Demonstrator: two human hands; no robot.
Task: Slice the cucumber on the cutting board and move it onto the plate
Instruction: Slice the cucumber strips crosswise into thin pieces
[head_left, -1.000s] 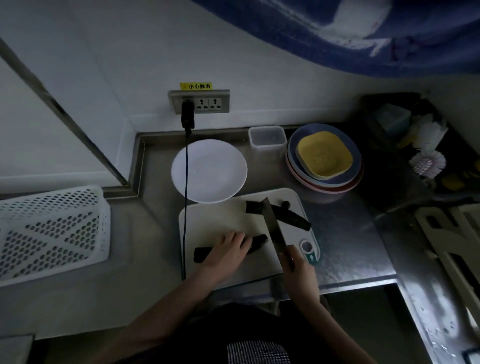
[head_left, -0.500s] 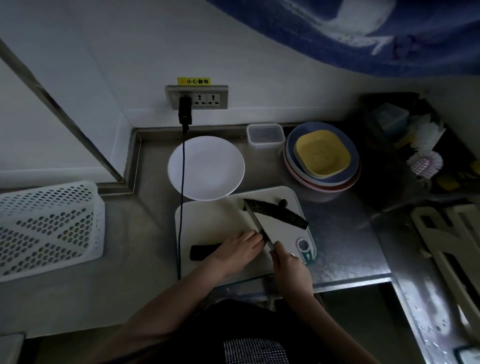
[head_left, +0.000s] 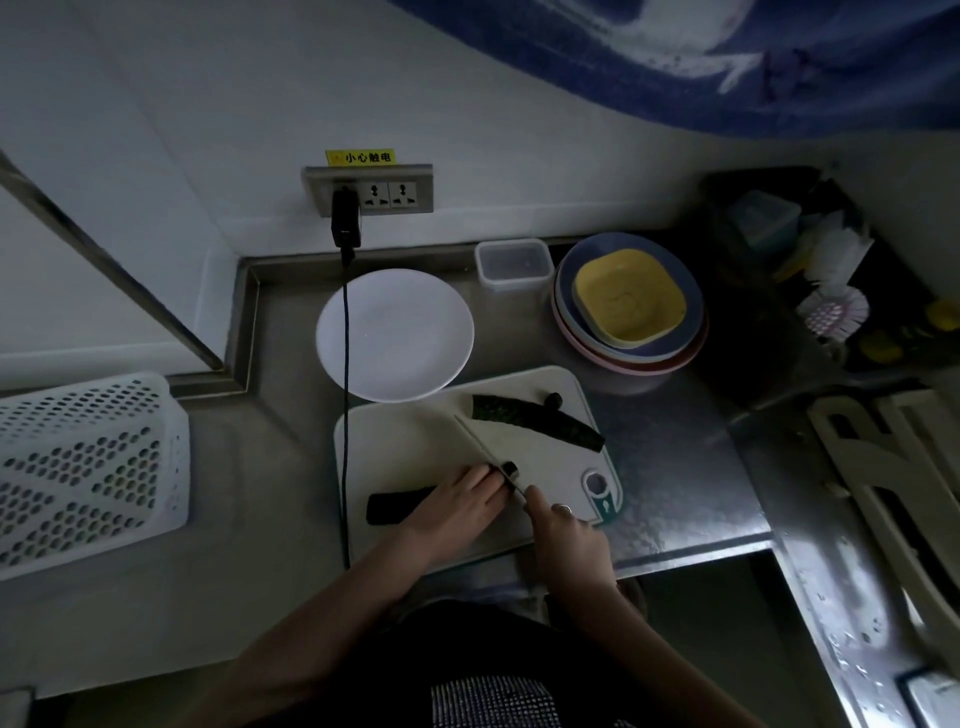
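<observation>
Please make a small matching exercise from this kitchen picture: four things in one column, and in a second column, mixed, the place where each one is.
Things:
1. white plate
2. yellow dish
3. white basket
4. knife

Places:
A. on top of the stacked plates, far right of the counter
B. in the right hand, blade over the cutting board
C. just behind the cutting board, under the black cable
D. at the left end of the counter

Pairs: 1-C, 2-A, 3-D, 4-B
</observation>
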